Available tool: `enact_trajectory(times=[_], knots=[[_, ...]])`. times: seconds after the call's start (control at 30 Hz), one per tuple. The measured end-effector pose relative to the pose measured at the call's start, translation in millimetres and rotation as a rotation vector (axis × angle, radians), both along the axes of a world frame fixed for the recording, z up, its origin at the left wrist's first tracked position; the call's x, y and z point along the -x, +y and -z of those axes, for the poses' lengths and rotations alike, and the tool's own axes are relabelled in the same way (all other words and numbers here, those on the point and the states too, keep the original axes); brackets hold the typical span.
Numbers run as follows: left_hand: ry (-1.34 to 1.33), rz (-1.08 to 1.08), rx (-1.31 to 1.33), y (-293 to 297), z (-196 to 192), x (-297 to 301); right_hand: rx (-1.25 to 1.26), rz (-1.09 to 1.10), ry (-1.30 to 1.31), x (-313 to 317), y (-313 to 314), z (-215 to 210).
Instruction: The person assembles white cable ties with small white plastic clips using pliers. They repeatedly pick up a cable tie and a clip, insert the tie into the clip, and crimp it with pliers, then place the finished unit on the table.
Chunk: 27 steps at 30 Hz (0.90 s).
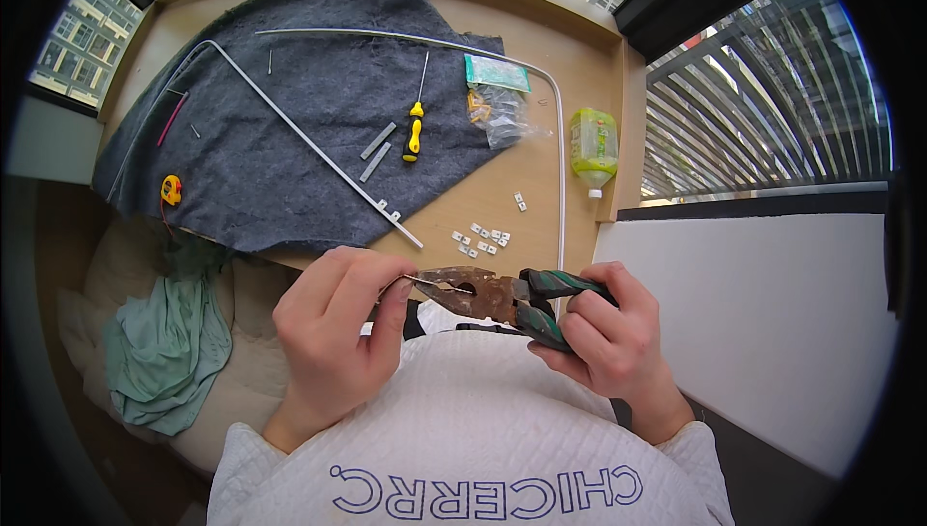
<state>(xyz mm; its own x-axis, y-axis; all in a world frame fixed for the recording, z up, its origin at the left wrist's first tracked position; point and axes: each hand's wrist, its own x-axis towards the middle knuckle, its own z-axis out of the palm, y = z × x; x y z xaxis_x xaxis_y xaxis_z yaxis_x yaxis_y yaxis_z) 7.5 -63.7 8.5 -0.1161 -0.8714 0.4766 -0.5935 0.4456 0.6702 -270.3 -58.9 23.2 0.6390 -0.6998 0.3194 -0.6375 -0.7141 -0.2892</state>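
Note:
My right hand (pixel 618 338) is closed around the black-and-green handles of rusty combination pliers (pixel 491 296), held in front of my chest with the nose pointing left. Between thumb and fingers, my left hand (pixel 340 328) pinches a thin piece of metal wire (pixel 425 282). The wire's free end runs into the slightly parted jaws. Whether the jaws touch it I cannot tell. Several small white clips (pixel 483 236) lie on the wooden table (pixel 502 183) just beyond the pliers. A long white bent tube (pixel 319 146) rests on the dark grey cloth, its near end close to my left hand.
On the grey cloth (pixel 290 188) lie a yellow-and-black screwdriver (pixel 413 135), two grey metal strips (pixel 377 142), a pink-handled tool (pixel 172 120) and an orange tape measure (pixel 171 190). A second white tube (pixel 562 159) curves along the right. A yellow-green bottle (pixel 594 147) and plastic bags (pixel 497 91) are nearby.

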Motion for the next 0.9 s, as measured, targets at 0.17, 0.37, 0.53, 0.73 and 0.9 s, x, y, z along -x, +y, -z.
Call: enact_trajectory(times=[0.17, 0.37, 0.53, 0.73, 0.9], knots=[[-0.217, 0.065, 0.096, -8.3, -0.9, -6.7, -0.018, -0.010, -0.001, -1.5, 2.1, 3.1], [-0.224, 0.013, 0.095, -6.1, 9.2, -5.2, -0.021, 0.026, 0.038, -10.0, 7.8, 12.3], [-0.219, -0.080, 0.041, -2.2, 14.0, 2.5, -0.051, 0.081, 0.021, -17.1, 12.2, 15.9], [-0.136, -0.015, 0.029, -9.1, 14.4, 1.1, -0.098, 0.072, -0.036, -8.1, 4.1, 11.2], [-0.149, -0.008, 0.072, -5.0, 12.7, -0.6, -0.055, 0.065, -0.044, -7.5, 4.6, 6.3]])
